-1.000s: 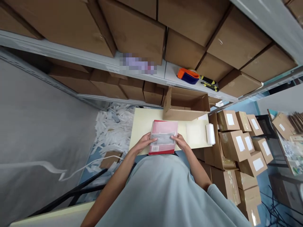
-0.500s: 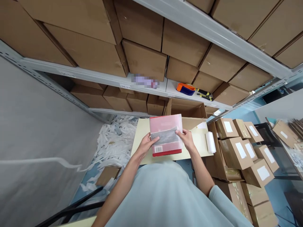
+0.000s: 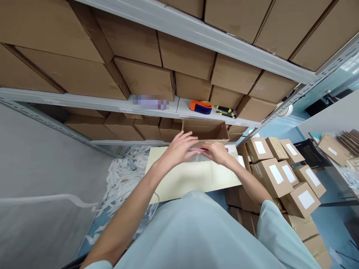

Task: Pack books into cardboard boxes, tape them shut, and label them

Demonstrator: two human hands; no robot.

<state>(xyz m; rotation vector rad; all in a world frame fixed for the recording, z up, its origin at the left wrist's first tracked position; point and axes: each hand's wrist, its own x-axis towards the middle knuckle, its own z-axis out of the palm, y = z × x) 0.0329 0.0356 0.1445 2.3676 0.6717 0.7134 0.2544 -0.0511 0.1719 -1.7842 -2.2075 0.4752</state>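
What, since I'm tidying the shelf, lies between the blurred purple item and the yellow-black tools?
In the head view, an orange and blue object sits there on the white shelf.

An orange-and-blue tape dispenser (image 3: 201, 107) sits near the front edge of the grey shelf (image 3: 183, 107), two yellow-and-black utility knives (image 3: 226, 114) beside it towards the shelf's right end, brown cartons (image 3: 144, 78) behind. A white roll (image 3: 240, 161) lies near the worktop's (image 3: 182, 183) right edge; white-labelled boxes (image 3: 270, 185) pile beyond it, white strips (image 3: 123, 179) beyond the left.
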